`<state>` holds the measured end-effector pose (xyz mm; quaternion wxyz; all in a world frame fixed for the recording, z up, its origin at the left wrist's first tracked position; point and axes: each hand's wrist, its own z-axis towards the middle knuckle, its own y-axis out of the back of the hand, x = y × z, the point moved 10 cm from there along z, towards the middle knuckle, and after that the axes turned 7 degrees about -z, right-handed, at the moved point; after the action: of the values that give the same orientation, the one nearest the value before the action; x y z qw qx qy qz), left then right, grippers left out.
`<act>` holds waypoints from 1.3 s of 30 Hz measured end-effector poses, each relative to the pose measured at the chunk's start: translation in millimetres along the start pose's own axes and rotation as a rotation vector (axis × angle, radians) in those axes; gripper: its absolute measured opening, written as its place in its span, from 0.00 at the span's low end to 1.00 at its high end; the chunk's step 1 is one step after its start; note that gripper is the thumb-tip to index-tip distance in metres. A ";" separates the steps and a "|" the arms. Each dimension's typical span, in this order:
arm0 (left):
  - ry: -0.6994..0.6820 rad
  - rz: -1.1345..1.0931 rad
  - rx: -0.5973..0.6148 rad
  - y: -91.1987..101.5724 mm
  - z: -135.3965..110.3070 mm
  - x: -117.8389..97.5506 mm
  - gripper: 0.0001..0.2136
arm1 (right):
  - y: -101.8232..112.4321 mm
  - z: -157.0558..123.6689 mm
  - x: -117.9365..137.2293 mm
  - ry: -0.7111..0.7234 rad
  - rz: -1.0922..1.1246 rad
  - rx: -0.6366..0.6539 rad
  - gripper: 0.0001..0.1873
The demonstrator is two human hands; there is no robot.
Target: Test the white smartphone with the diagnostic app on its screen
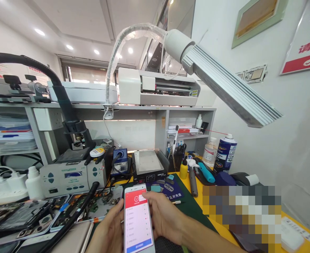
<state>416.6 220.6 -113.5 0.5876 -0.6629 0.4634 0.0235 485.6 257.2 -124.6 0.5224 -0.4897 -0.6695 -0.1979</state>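
A white smartphone point(137, 225) is held upright at the lower middle, its lit screen facing me. On the screen a red band with a sad-face icon tops a list, and a blue bar runs along the bottom. My left hand point(109, 226) grips the phone's left edge, with its fingers mostly hidden behind the phone. Around the right edge is my right hand point(164, 214), its thumb lying over the top right of the screen. Beneath them lies a green mat point(197, 212).
A hot plate point(148, 163) stands behind the phone, beside a blue soldering station point(120, 163). A hot-air station point(71, 179) and trays of circuit boards point(96, 202) fill the left. Rightward are a screwdriver point(193, 182) and a spray can point(225, 153); a lamp point(223, 77) hangs overhead.
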 end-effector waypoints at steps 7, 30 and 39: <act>-0.066 0.058 0.014 -2.2 -1.6 -1.7 0.35 | -0.6 0.5 -0.4 0.006 0.001 0.016 0.22; 0.076 -0.080 -0.005 -1.1 0.2 2.7 0.35 | 0.6 1.9 -1.8 0.011 0.032 0.027 0.24; 0.065 -0.042 0.043 -1.1 1.3 4.4 0.36 | -0.8 -0.2 0.8 0.036 0.014 0.036 0.20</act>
<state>420.5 218.9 -115.7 0.5868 -0.6601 0.4685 -0.0204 485.0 257.1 -123.6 0.5445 -0.4812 -0.6599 -0.1911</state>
